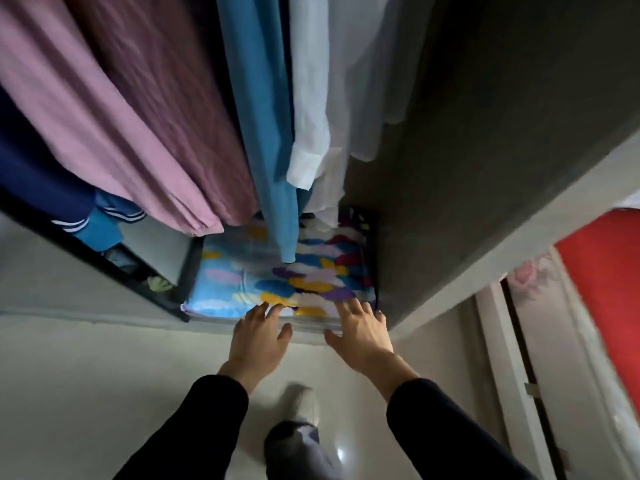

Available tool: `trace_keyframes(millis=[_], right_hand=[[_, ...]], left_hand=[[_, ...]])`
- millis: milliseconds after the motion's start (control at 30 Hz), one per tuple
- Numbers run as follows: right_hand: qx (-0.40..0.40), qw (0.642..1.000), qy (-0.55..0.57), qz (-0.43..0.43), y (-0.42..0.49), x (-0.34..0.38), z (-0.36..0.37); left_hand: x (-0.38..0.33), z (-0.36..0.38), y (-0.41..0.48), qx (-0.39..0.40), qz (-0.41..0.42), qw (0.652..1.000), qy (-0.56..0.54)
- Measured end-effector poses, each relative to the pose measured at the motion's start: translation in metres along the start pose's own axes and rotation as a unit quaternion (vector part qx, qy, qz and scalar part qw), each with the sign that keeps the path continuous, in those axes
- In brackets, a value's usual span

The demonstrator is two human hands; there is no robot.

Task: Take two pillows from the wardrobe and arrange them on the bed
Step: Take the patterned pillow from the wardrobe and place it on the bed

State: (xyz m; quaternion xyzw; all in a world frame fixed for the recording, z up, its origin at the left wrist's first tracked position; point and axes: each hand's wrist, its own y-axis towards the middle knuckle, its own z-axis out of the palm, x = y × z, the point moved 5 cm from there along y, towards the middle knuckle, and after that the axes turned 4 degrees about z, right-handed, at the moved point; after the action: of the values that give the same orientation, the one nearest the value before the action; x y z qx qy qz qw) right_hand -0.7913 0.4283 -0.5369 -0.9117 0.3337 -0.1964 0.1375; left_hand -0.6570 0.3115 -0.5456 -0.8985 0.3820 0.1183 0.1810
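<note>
A pillow (242, 275) with a light blue cover and blue, yellow, purple and white patches lies flat on the wardrobe floor, under hanging clothes. Its front edge faces me. My left hand (258, 336) reaches down with fingers spread, the fingertips at the pillow's front edge. My right hand (360, 329) is beside it, also spread, fingertips over the pillow's front right corner. Neither hand grips anything. Whether a second pillow lies beneath is hidden.
Hanging clothes fill the wardrobe: pink garments (114, 109), a blue one (266, 133), white ones (325, 109). The dark wardrobe side panel (467, 168) stands at right. A black frame edge (104, 261) runs at left. My shoe (306, 407) is on the pale floor. A red item (606, 289) lies far right.
</note>
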Motion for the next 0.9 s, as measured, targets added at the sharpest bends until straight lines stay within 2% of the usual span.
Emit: trace_keyframes(millis=[300, 500, 600, 667, 733, 900], right_hand=[[0.022, 0.999, -0.021, 0.035, 0.197, -0.025, 0.169], [-0.025, 0.996, -0.065, 0.048, 0.340, -0.061, 0.285], [-0.062, 0.993, -0.090, 0.045, 0.398, -0.076, 0.313], [-0.073, 0.992, -0.094, 0.050, 0.423, -0.086, 0.319], [-0.047, 0.994, -0.071, 0.066, 0.442, -0.097, 0.326], [0.100, 0.992, -0.040, 0.060, 0.460, -0.116, 0.334]], left_hand=[[0.138, 0.159, 0.162, -0.023, 0.009, 1.000, 0.009], [0.237, 0.282, 0.281, -0.062, 0.025, 0.997, 0.045], [0.273, 0.313, 0.328, -0.110, 0.040, 0.992, 0.048], [0.291, 0.321, 0.352, -0.111, 0.041, 0.992, 0.048], [0.310, 0.328, 0.370, -0.083, 0.024, 0.995, 0.042], [0.326, 0.339, 0.387, -0.016, 0.027, 0.998, 0.061]])
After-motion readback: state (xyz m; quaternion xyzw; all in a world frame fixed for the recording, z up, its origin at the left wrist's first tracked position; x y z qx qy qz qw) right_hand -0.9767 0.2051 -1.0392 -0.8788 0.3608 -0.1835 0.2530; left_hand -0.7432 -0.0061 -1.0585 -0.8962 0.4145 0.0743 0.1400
